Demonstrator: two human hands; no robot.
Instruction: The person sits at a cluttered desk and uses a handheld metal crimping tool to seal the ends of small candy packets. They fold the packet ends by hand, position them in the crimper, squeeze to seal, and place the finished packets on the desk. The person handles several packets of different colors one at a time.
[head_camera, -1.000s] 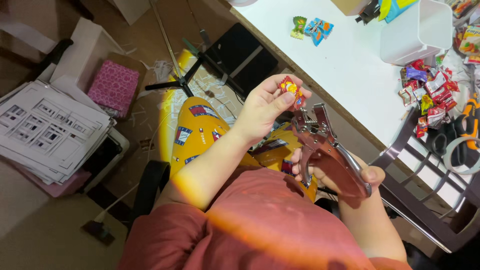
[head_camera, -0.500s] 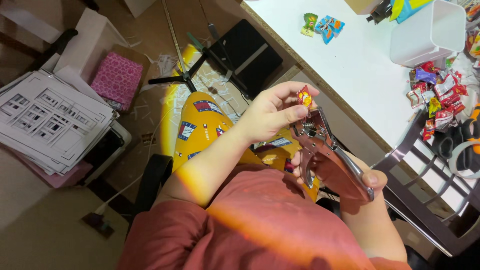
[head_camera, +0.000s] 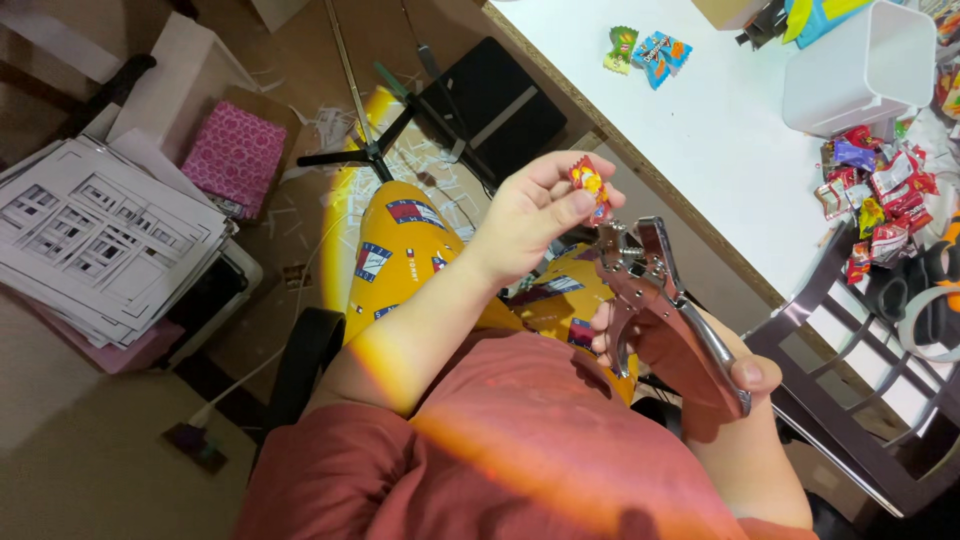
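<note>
My left hand (head_camera: 535, 215) pinches a small red and yellow candy wrapper (head_camera: 588, 184) between thumb and fingertips, held up in front of my chest. Just below and to the right, my right hand (head_camera: 690, 355) grips the handles of a metal punch plier (head_camera: 645, 275). The plier's head points up toward the wrapper and almost touches its lower edge. Both hands hover over my lap, off the white table (head_camera: 700, 130).
A pile of bright candy wrappers (head_camera: 870, 200) lies by a white plastic bin (head_camera: 860, 70) on the table, with two more wrappers (head_camera: 645, 48) farther back. Scissors (head_camera: 925, 300) lie at the right edge. On the floor sit stacked printed sheets (head_camera: 90, 240), a pink box (head_camera: 232, 155) and a tripod (head_camera: 380, 140).
The left hand has brought the wrapper up and to the right, closer to the plier's head. The right hand has lifted the plier slightly toward it.
</note>
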